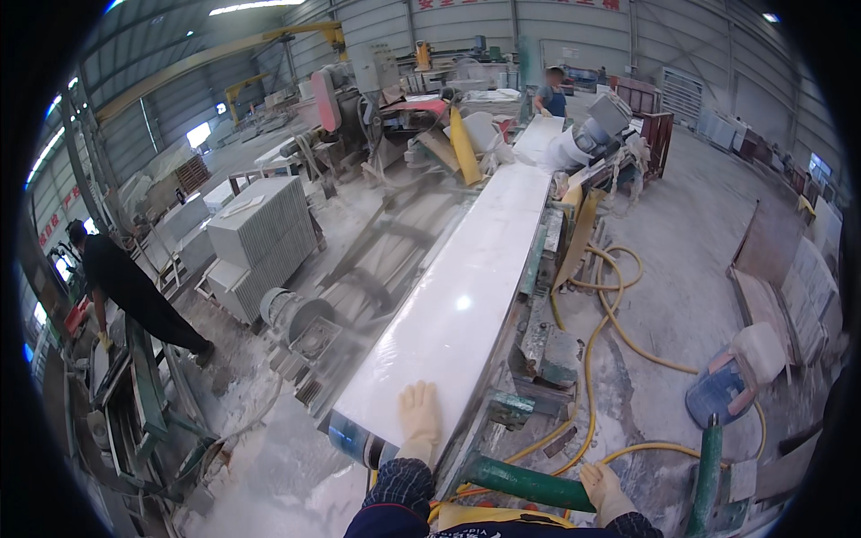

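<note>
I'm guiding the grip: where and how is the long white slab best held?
The white slab is probably best held by both long edges at its near end, from the person's side: it lies flat, its far part runs toward the grey motor, and the left hand touches this end.

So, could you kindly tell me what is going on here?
The gloved left hand lies flat on the near part of a long white strip. The gloved right hand is at the end of a green bar. A co-worker stands near the strip's far end.
</note>
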Motion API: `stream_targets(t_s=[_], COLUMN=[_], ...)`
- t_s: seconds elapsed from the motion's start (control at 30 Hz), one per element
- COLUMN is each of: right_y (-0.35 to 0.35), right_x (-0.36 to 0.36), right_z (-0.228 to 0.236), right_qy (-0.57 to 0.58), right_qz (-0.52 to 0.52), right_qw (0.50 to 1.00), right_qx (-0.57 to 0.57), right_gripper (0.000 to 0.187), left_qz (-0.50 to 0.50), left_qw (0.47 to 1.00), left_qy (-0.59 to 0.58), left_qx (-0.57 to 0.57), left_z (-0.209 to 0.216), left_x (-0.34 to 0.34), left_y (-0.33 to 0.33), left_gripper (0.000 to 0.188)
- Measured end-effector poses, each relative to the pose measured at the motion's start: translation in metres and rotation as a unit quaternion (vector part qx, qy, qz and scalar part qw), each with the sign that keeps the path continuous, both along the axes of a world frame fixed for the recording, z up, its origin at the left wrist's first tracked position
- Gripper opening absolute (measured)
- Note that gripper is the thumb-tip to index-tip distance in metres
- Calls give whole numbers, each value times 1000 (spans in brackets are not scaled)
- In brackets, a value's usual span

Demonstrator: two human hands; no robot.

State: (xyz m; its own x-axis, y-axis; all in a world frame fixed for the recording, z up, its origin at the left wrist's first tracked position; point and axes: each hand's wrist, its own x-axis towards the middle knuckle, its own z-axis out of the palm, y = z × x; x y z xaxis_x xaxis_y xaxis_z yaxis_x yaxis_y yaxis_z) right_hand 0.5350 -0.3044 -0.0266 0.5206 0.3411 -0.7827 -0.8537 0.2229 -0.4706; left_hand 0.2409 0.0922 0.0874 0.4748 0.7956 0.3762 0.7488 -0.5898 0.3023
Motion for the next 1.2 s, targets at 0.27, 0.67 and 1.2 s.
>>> stream_targets(t_s=[0.27, 0.67, 1.2], right_y=[17, 3, 5], right_x=[12, 4, 2], right_z=[13, -8, -5], right_qy=[-72, -134, -141], right_qz=[14, 28, 37], right_qw=[994, 989, 988], right_qx=[-76, -50, -57], right_gripper=[43, 45, 41], left_qz=[15, 7, 14], left_qw=[999, 1000, 999], left_qy=[28, 10, 10], left_qx=[-34, 9, 28], left_z=[15, 11, 20], left_x=[-1, -7, -15], left_y=[-9, -12, -20], left_gripper=[43, 41, 36])
